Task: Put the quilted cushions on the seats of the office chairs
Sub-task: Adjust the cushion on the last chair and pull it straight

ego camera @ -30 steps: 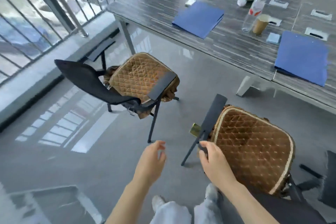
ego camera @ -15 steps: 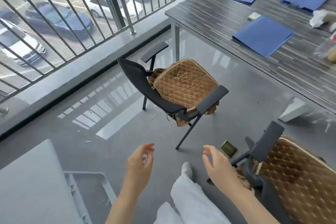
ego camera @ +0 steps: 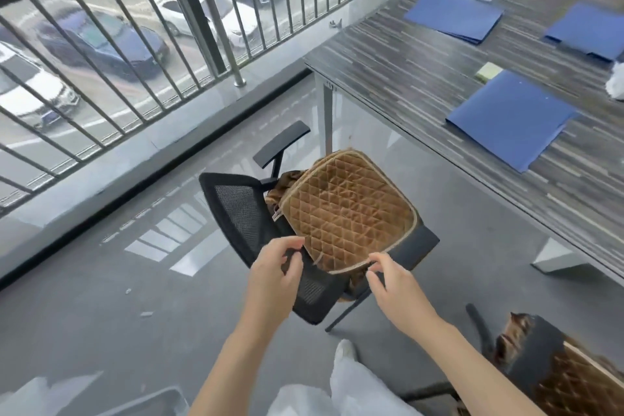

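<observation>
— Grey floor [ego camera: 101, 314] lies open to my left as far as the railing [ego camera: 135, 44]; the table [ego camera: 422, 78] edge runs along my right. What sits on the chair [ego camera: 243, 213]?

— One quilted cushion [ego camera: 347, 209] lies on its seat, between the armrests. A second cushion [ego camera: 570, 382] shows at the lower right on another chair.

— And your hands?

— My left hand [ego camera: 273, 277] curls at the cushion's near corner, my right hand [ego camera: 395, 284] at its near piped edge. Whether either pinches it, I cannot tell.
</observation>
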`<state>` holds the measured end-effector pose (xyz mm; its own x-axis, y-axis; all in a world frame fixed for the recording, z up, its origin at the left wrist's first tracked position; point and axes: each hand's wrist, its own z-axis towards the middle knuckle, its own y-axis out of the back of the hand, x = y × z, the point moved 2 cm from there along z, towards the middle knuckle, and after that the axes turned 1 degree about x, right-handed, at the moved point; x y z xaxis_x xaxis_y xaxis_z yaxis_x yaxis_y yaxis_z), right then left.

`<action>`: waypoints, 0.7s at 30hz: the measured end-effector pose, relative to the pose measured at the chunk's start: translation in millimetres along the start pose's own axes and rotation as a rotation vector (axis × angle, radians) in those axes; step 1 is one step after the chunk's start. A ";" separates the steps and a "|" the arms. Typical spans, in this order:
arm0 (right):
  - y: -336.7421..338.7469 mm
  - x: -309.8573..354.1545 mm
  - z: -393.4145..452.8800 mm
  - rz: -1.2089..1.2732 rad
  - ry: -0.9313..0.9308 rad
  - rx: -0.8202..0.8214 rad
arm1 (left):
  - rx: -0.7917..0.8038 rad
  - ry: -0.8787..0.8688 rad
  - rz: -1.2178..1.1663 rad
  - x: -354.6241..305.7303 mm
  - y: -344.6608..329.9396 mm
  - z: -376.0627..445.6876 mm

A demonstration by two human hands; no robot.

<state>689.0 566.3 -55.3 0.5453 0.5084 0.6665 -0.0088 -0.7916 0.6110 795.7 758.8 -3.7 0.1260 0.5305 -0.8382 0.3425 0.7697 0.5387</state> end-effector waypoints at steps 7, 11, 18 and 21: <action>11.0 -10.5 74.0 0.309 -0.336 -0.010 | 0.219 0.152 0.162 16.1 -35.8 116.2; 4.9 -27.3 119.1 0.481 -0.593 -0.082 | 0.384 0.313 0.143 51.4 -57.0 185.0; -28.0 -13.7 179.6 0.896 -0.860 -0.224 | 0.582 0.566 0.198 116.8 -64.4 293.2; -61.1 -14.2 205.7 1.177 -0.999 -0.275 | 0.600 0.709 0.131 146.8 -71.7 337.6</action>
<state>854.2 537.7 -190.0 0.4348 -0.8367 0.3329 -0.8987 -0.4267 0.1014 1104.0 661.6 -193.9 -0.3318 0.8446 -0.4201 0.8135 0.4816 0.3258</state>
